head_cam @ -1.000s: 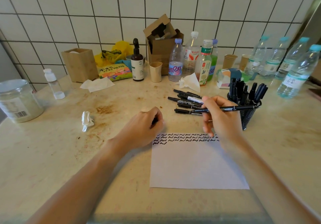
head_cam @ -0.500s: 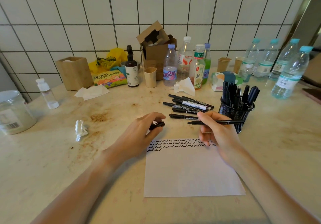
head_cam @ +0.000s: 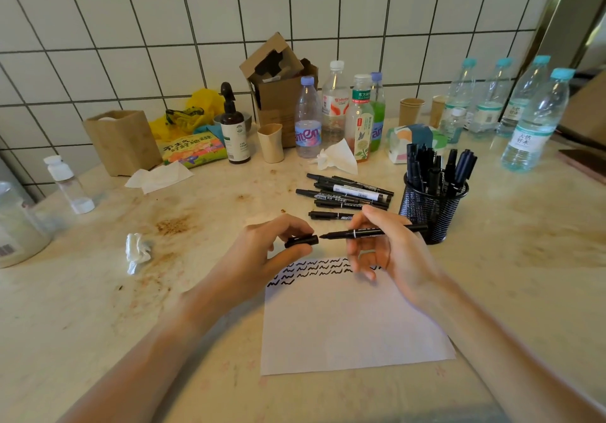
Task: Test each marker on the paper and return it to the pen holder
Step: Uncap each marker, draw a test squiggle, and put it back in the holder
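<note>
My left hand (head_cam: 262, 255) pinches the cap (head_cam: 301, 241), my right hand (head_cam: 390, 248) pinches the marker (head_cam: 370, 233); I should line up tip and cap, then push straight.

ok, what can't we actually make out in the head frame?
- Squiggles on the paper: the right hand covers the right end of the rows.
- Marker label: too small to read.
- Loose marker nearest the hands: its right end is hidden behind the right hand.
- Holder: overlapping markers, count unclear.
- Jar: cut off by the left edge.
- Cap: partly hidden by left hand fingers.
</note>
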